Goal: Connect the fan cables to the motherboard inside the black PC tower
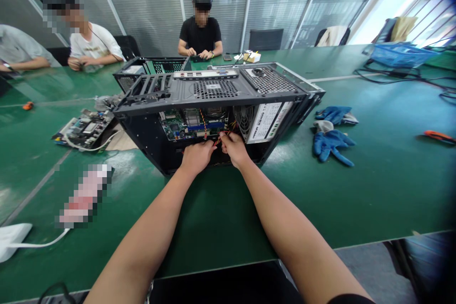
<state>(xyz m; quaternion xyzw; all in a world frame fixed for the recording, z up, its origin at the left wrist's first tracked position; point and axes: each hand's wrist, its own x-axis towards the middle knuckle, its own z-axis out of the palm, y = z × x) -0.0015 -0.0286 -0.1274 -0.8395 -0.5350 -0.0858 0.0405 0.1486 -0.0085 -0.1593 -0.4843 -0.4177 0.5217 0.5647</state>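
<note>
A black computer case point(142, 113) lies on its side edge on the green table, its open side facing me. Inside it I see a green motherboard point(173, 126) with a blue slot, and a power supply point(270, 122) with a white label at the right. My left hand point(198, 156) is closed around a bundle of red, yellow and black cables point(217, 142) at the case's lower opening. Close beside it, my right hand point(233, 148) pinches the same cables just below the power supply's fan. The cable ends are hidden behind my fingers.
Blue work gloves point(331, 140) lie to the right, with an orange-handled tool point(440, 137) beyond. At the left are a loose circuit board point(87, 128) and a phone point(85, 197). A second case point(133, 69) stands behind mine; several people sit across the table.
</note>
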